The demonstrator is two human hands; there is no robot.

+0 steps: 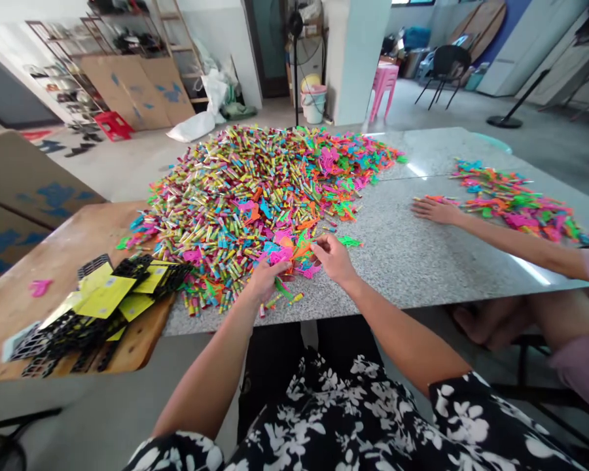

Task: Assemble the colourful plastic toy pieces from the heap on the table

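Note:
A big heap of small bright plastic pieces and short printed tubes covers the near side of the grey speckled table. At its front edge my left hand is closed around several flat plastic pieces, mostly pink, blue and orange; their exact kind is too small to tell. My right hand is just to the right, thumb and fingertips pinched together by an orange plastic piece. Whether the pinch grips that piece is hard to make out. Loose green pieces lie beyond the right hand.
On a wooden board at left lie black plastic grids with yellow cards and one pink piece. At right, another person's hand rests beside a second heap of coloured pieces. Cardboard stands far left.

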